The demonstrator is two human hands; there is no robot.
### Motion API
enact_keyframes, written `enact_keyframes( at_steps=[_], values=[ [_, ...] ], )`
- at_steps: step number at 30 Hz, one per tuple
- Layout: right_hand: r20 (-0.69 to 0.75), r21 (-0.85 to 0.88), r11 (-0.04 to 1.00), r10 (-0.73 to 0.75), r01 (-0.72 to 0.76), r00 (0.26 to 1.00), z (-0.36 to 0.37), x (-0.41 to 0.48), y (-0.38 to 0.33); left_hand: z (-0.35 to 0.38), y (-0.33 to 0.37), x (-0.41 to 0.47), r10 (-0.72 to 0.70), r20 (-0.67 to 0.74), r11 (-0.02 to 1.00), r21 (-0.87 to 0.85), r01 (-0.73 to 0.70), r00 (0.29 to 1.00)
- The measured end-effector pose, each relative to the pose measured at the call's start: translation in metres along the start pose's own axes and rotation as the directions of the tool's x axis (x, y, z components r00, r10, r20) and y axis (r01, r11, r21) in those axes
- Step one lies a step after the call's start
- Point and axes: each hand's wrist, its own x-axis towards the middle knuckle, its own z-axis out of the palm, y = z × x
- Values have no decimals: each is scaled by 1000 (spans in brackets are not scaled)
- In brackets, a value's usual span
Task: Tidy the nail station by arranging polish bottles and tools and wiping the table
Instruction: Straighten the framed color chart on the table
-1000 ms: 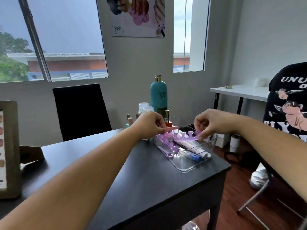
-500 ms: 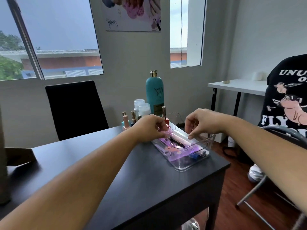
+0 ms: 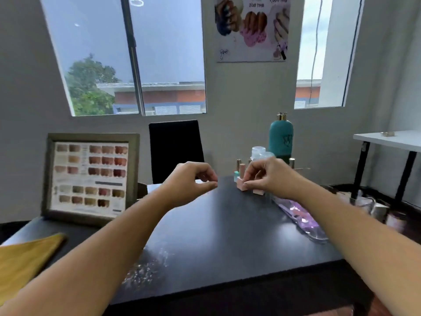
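Observation:
My left hand point(image 3: 191, 181) hovers over the middle of the black table point(image 3: 227, 236), fingers loosely curled and holding nothing. My right hand point(image 3: 268, 176) hovers to its right, also loosely curled and holding nothing, just in front of several small polish bottles point(image 3: 242, 179) at the table's back. A clear tray point(image 3: 319, 238) with purple toe separators point(image 3: 300, 213) and tools lies at the right edge, partly hidden by my right forearm. A folded yellow cloth point(image 3: 27, 258) lies at the near left. Pale specks point(image 3: 148, 267) smear the table's front.
A tall teal bottle point(image 3: 281, 135) and clear jars point(image 3: 258, 152) stand behind the polishes. A framed colour chart point(image 3: 91, 176) stands at the back left. Behind the table is a black chair point(image 3: 175, 149), and a white side table point(image 3: 387, 137) stands at the right.
Both hands have let go of the purple toe separator, now in the tray, and pulled back leftward over the table. My view has swung left, bringing the chart and cloth in.

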Motion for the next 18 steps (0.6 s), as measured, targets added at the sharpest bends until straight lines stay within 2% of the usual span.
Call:
enact_keyframes(
  at_steps=[7,10,13,16,18],
  values=[
    [1,73,996,-57,57,998,121,45,-37,-85,-84,-98,-218,-200,972,49,231,955],
    [15,143,989,-48,46,999,167,61,-49,-114,-119,-131,-307,-327,943,22,332,894],
    [44,220,975,-28,17,999,202,77,-52,-133,-153,-149,-385,-388,906,13,423,837],
    [103,168,986,-9,-8,995,229,93,-51,-142,-192,-161,-485,-397,847,9,532,779],
    [90,160,987,2,-16,996,239,108,-50,-144,-219,-166,-530,-429,792,58,607,732]
  ],
)
